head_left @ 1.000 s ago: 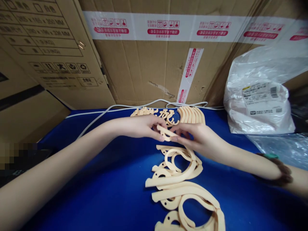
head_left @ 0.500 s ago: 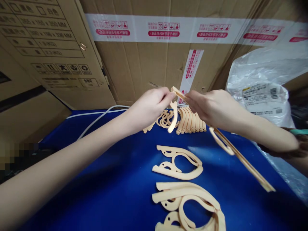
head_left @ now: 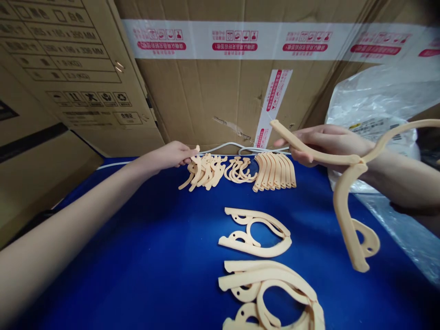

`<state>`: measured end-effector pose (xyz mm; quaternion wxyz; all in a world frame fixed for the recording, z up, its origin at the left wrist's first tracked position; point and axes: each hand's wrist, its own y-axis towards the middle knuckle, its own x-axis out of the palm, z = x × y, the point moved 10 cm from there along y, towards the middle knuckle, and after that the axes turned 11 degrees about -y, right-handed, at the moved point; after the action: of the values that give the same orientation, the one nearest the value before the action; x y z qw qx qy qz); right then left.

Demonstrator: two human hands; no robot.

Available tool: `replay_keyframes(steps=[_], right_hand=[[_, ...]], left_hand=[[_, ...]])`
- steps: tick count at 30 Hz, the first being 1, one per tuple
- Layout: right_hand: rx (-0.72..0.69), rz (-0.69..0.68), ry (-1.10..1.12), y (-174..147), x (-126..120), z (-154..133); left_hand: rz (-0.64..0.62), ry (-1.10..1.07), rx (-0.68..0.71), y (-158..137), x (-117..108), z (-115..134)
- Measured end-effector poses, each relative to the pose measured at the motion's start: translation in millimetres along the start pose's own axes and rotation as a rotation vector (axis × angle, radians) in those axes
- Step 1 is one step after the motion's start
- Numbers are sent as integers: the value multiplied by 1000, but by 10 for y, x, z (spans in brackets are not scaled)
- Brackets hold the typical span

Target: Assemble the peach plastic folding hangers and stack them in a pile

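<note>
My right hand (head_left: 319, 140) holds a cream plastic folding clothes hanger (head_left: 342, 197), its two arms spread at the joint and its hook reaching to the right edge. Over at the back left, my left hand (head_left: 175, 154) pinches a small curved plastic piece (head_left: 197, 164) at the edge of a pile of similar pieces (head_left: 209, 172). Beside that pile lie several hooks (head_left: 237, 170), then a row of curved hanger arms (head_left: 275, 170).
Nearer on the blue table (head_left: 137, 256) lie a folded hanger (head_left: 271, 251) and a stack of folded hangers (head_left: 275, 275). Cardboard boxes (head_left: 206, 91) wall the back and left. Clear plastic bags (head_left: 371, 96) stand at the right; a white cable (head_left: 227, 145) runs behind the parts.
My left hand has moved left and away from the hanger to the pile of small pieces. My right hand has turned the hanger, so its spread arms and hook now face the camera.
</note>
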<state>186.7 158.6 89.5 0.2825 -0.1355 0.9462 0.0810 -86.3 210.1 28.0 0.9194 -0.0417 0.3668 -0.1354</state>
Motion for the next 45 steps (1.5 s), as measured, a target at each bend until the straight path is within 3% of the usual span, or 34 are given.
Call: replay_keyframes(steps=[2, 4, 6, 8, 9, 12, 14, 17, 22, 25, 31, 33, 36, 38, 41, 45], right_hand=[[99, -93, 194, -16, 125, 71], [130, -52, 330, -31, 112, 73], [138, 57, 413, -56, 33, 57], [148, 209, 490, -103, -71, 57], [136, 283, 522, -129, -121, 50], [18, 405, 510, -172, -227, -20], [-56, 419, 367, -184, -275, -57], [-177, 386, -74, -213, -283, -170], [-366, 350, -1064, -319, 16, -394], [-411, 351, -1303, -349, 163, -414], [-332, 272, -1351, -283, 233, -257], [-270, 193, -1297, -226, 229, -146], [-155, 41, -985, -116, 167, 81], [-33, 61, -829, -41, 6, 257], [122, 171, -819, 36, -238, 502], [207, 160, -822, 98, -225, 745]], left_hand=[[35, 71, -24, 66, -24, -112], [112, 132, -28, 61, -68, -123], [228, 163, 38, -28, -112, 36], [277, 72, 231, -189, -41, 383], [184, -72, 299, -255, 102, 533], [-279, -545, 167, -429, 722, 734], [-368, -720, 132, -513, 881, 829], [-338, -865, 95, -505, 893, 816], [-415, -925, 87, -508, 945, 879], [-500, -961, 136, -560, 994, 1008], [-638, -1109, 25, -601, 1151, 1061], [-566, -930, 50, -537, 1168, 1001], [-349, -582, 103, -385, 1102, 859], [-285, -462, 110, -323, 1094, 806], [-272, -442, 144, -267, 1100, 862], [-252, -525, 206, -180, 1103, 1037]])
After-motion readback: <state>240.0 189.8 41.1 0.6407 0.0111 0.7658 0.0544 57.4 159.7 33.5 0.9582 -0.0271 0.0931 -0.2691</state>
